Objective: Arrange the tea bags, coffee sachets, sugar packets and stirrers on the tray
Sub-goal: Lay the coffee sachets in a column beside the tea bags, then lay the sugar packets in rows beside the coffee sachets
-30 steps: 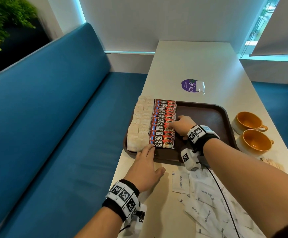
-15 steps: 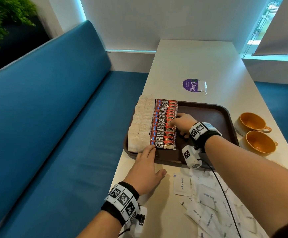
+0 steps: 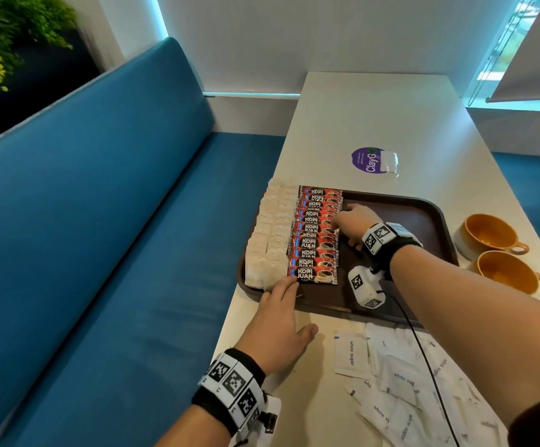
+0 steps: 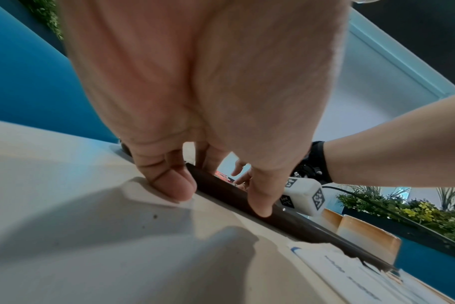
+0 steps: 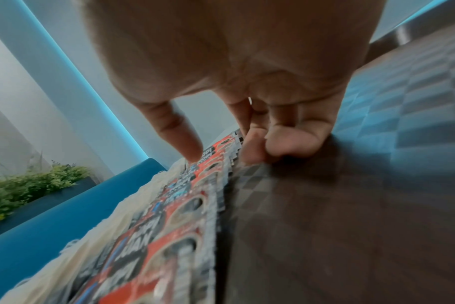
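A brown tray [image 3: 423, 217] holds two columns of white tea bags [image 3: 271, 233] along its left side and beside them a column of overlapping red coffee sachets [image 3: 317, 235]. My right hand [image 3: 347, 217] rests at the right edge of that column, halfway up. In the right wrist view its index fingertip [image 5: 192, 152] presses on the coffee sachets [image 5: 169, 216], while the thumb and other fingers touch their edge. My left hand [image 3: 283, 301] lies flat over the tray's near rim [image 4: 221, 191], fingertips at the nearest sachet, thumb [image 4: 171, 185] on the table. White sugar packets [image 3: 397, 379] lie loose on the table.
Two orange cups [image 3: 487, 235] [image 3: 507, 272] stand on the table right of the tray. A purple round sticker [image 3: 367, 159] with a small white item on it lies beyond the tray. A blue bench [image 3: 117, 253] runs along the table's left edge.
My right hand has slid farther away along the right edge of the sachet column. My left hand has stayed at the tray's near rim.
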Tool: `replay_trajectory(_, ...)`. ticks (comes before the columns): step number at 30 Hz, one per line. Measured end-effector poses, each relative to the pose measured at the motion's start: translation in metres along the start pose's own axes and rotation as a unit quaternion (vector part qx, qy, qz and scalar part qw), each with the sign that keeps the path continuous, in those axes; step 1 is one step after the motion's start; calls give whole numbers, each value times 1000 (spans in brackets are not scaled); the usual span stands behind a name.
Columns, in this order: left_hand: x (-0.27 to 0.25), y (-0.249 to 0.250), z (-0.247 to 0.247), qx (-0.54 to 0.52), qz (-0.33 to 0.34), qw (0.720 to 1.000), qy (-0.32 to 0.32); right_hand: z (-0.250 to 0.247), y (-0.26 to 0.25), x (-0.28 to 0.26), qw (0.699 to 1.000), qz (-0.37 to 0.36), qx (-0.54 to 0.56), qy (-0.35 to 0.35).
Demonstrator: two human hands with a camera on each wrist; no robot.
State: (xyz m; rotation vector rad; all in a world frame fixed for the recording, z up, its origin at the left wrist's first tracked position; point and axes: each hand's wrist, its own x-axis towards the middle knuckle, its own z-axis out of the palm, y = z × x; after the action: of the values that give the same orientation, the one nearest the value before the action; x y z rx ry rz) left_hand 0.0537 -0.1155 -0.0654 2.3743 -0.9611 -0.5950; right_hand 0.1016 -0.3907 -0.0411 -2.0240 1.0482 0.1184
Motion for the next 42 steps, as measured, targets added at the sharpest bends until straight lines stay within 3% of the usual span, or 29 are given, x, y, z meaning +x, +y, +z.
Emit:
replay_trajectory(14, -2, 0, -1, -7, 10, 1000, -2, -5, -11, -2, 999, -13, -14, -25)
replay_trajectory(17, -6, -1, -2, -38, 15, 999, 9, -18, -11, -22, 1000, -12, 10, -15)
replay_trajectory(23, -24, 11, -8, -98, 46, 992, 59, -70, -12, -112, 992, -119, -12, 35)
replay_trajectory(30, -45, 46, 13, -40, 183, 980, -61, -109, 46, -246, 990, -137, -12, -42)
replay_trajectory(35, -62, 101, 46, 27, 276, 951, -135, -117, 124, -285, 993, -87, -76, -11)
replay_trajectory(42, -63, 161, 99, 181, 285, 909, -243, -101, 231, -308, 982, 14, -188, 3)
